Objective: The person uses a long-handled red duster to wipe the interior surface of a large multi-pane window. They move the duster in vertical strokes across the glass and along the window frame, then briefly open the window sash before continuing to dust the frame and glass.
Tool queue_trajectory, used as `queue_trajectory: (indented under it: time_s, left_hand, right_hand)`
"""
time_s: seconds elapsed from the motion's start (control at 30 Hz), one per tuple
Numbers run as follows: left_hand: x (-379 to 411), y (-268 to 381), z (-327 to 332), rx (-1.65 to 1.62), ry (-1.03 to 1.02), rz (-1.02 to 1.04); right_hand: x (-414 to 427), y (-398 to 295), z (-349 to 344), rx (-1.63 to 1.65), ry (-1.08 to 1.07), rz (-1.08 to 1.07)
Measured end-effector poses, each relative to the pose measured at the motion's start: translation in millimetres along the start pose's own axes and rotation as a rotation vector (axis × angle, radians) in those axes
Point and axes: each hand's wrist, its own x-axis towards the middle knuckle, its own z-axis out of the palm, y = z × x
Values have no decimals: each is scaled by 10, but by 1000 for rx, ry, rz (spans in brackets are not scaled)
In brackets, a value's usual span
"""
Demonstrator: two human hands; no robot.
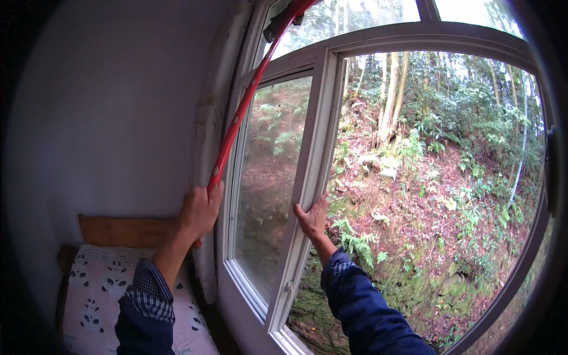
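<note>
My left hand [202,208] is closed around the lower part of a red pole [245,104], with the pole's end poking out below my fist. The pole slants up to the right, and at its top a dark cloth-like head [278,25] is in front of the upper window pane [364,17]. Whether that head touches the glass I cannot tell. My right hand [314,217] grips the upright window frame member [306,164], thumb on the room side and fingers around its right edge. To its left is a hazy glass pane [273,177].
Right of the upright, the window opening [421,177] looks onto a leafy slope with trees. A bed with a panda-print sheet [106,306] and a wooden headboard [128,230] stands lower left, against a plain wall [120,111]. A pale vertical pipe [208,146] runs beside the window.
</note>
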Motion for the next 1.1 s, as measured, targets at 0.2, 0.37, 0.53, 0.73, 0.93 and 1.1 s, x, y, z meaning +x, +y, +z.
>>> queue_trajectory:
  time_s: [0.2, 0.37, 0.53, 0.73, 0.93, 1.1]
  left_hand:
    - [-1020, -368, -155, -32, 2, -30]
    - [-1287, 9, -134, -68, -132, -130]
    - [-1409, 22, -155, -94, -151, -116]
    - [-1583, 150, -133, -9, -176, -96]
    - [-1845, -14, -1, -60, -246, -135]
    - [-2138, -87, 53, -43, -235, -73]
  right_hand:
    - [-200, -929, -219, 34, 1, -44]
    - [-244, -1926, -87, 1224, -546, 452]
    - [-84, -2805, -278, 1698, -848, 542]
    - [-320, -2927, -552, 1652, -680, 716]
    - [-630, -2804, -677, 1683, -668, 727]
    - [-963, -2831, -939, 1619, -598, 704]
